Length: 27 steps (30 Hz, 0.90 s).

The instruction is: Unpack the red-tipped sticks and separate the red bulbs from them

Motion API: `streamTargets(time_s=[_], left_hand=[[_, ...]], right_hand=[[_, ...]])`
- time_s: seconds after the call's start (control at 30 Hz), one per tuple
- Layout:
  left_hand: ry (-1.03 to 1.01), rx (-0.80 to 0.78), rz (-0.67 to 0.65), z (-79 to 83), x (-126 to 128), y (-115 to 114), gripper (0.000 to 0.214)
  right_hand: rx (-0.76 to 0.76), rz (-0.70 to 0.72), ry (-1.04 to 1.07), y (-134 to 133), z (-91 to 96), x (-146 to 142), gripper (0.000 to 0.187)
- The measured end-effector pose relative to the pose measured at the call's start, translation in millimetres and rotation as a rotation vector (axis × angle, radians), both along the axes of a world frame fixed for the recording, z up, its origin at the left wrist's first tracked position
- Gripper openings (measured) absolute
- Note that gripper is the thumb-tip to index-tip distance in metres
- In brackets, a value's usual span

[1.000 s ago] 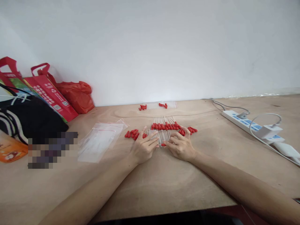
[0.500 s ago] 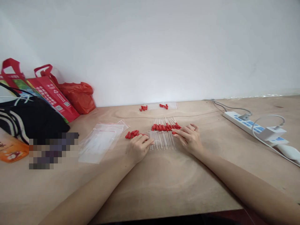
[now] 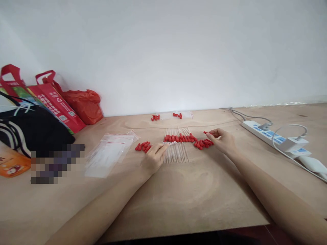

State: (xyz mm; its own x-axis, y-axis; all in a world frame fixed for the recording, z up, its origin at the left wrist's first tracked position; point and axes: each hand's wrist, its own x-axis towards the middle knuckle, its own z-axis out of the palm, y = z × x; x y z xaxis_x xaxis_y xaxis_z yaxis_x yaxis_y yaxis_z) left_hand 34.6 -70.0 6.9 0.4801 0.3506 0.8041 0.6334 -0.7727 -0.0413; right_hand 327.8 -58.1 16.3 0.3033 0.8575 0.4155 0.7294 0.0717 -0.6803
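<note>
My left hand (image 3: 154,157) is closed in a pinch on a thin clear dropper tube (image 3: 171,143), above the near ends of a row of similar tubes (image 3: 177,156). My right hand (image 3: 224,140) pinches one red rubber bulb (image 3: 205,132) between thumb and fingertips, over a small pile of red bulbs (image 3: 201,144). A row of red bulbs (image 3: 181,138) lies across the middle, with more thin tubes (image 3: 178,130) extending behind it. Beside my left hand is another pile of red bulbs (image 3: 143,146), partly hidden by it.
Clear zip bags (image 3: 109,154) lie at left. Farther back are more red bulbs (image 3: 155,117) and another clear bag (image 3: 187,115) near the wall. A power strip (image 3: 263,131) with cables is at right. Shopping bags (image 3: 58,105) and a black bag (image 3: 38,129) fill the far left.
My right hand has moved right, away from the row to the right-hand pile, and now holds a bulb there. My left hand has shifted slightly, its tube raised toward the row of bulbs.
</note>
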Motion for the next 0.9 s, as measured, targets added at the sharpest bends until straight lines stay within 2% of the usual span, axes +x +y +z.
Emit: streamTargets(time_s=[0.17, 0.33, 0.57, 0.73, 0.9], left_hand=[[-0.028, -0.015, 0.000, 7.0, 16.4, -3.4, 0.011], [0.065, -0.033, -0.044, 4.1, 29.7, -1.1, 0.013], [0.124, -0.160, -0.085, 2.1, 30.2, -1.5, 0.016], [0.070, -0.299, -0.123, -0.2, 25.3, -5.0, 0.033], [0.125, -0.393, -0.109, -3.0, 19.9, -6.2, 0.059]], right_hand=[[-0.094, 0.031, -0.106, -0.6, 2.0, -1.0, 0.029], [-0.096, 0.040, -0.229, -3.8, 4.9, -6.4, 0.026], [-0.173, -0.059, -0.245, -1.8, 4.0, -1.9, 0.029], [-0.245, -0.073, -0.255, -3.0, 6.4, -1.8, 0.036], [-0.145, -0.154, -0.303, -3.9, 7.7, -3.8, 0.040]])
